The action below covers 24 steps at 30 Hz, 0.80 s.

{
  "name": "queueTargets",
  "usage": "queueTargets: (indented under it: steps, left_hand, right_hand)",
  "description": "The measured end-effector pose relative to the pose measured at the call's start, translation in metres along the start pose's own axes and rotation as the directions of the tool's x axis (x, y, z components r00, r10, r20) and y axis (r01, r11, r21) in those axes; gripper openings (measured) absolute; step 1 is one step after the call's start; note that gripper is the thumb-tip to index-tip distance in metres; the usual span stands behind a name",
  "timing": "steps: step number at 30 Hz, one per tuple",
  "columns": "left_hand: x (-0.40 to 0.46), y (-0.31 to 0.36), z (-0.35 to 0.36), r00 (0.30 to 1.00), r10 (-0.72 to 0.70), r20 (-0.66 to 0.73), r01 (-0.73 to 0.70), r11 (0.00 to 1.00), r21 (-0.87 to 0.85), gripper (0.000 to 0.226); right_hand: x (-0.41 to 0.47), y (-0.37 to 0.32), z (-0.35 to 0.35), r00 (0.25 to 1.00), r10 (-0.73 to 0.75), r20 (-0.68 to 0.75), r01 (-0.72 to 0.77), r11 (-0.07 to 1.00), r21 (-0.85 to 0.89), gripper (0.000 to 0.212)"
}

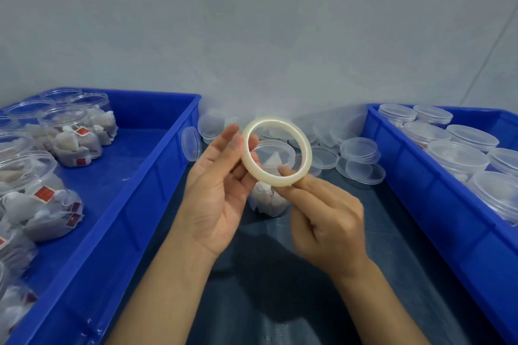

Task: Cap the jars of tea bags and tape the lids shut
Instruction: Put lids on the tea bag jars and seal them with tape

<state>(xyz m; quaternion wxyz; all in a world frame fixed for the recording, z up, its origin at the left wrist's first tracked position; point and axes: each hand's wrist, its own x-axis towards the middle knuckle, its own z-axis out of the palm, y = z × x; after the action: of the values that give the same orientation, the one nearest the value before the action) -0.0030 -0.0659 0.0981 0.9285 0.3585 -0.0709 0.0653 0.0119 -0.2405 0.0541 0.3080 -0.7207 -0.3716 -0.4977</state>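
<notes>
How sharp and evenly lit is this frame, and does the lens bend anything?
Head view: soft, even light with only a faint shadow under the hands; right hand fingers slightly motion-blurred at the tape roll; wide-angle lens splays the blue bins' edges outward; clear lids look hazy.

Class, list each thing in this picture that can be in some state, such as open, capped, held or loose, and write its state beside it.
Tape roll: held up by both hands.
Left hand: fingers on the roll's left side.
Right hand: pinching the roll's lower edge.
Centre jar: capped, standing on the table behind the roll.
Left crate jars: uncapped, filled with tea bags.
Right crate jars: capped.
Loose lids: piled on the table, unused.
</notes>
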Motion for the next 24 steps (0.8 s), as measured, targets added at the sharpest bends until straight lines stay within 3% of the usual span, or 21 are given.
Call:
queueTargets:
  steps: [5,8,11,14,17,19,24]
  left_hand:
    - [-0.004,-0.004,0.004,0.995,0.024,0.092,-0.047,0.967,0.25,0.044]
    - [-0.009,-0.017,0.007,0.99,0.035,0.135,-0.089,0.901,0.425,0.037]
    - [-0.011,-0.028,0.011,0.988,0.036,0.147,-0.106,0.857,0.505,0.032]
    - [-0.011,-0.031,0.012,0.986,0.095,0.139,-0.156,0.826,0.542,0.029]
    - [-0.013,-0.031,0.014,0.985,0.115,0.132,-0.168,0.826,0.538,0.025]
    - [-0.016,-0.032,0.014,0.981,0.114,0.157,-0.183,0.819,0.545,0.014]
    - [-0.019,-0.034,0.016,0.965,0.142,0.221,-0.249,0.761,0.599,0.01]
  right_hand:
    - [0.005,0.0,-0.02,0.944,0.219,-0.245,-0.219,0.975,0.031,0.025]
    - [0.014,-0.004,-0.024,0.921,0.3,-0.248,-0.267,0.951,0.158,0.016]
    - [0.015,-0.01,-0.02,0.915,0.397,-0.066,-0.353,0.87,0.344,0.025]
    - [0.011,-0.008,-0.015,0.893,0.426,0.147,-0.449,0.816,0.365,0.053]
    - [0.01,-0.004,-0.015,0.851,0.43,0.302,-0.524,0.746,0.412,0.057]
    - [0.009,-0.004,-0.016,0.826,0.414,0.381,-0.557,0.701,0.446,0.054]
    - [0.013,-0.009,-0.02,0.786,0.419,0.454,-0.616,0.595,0.516,0.057]
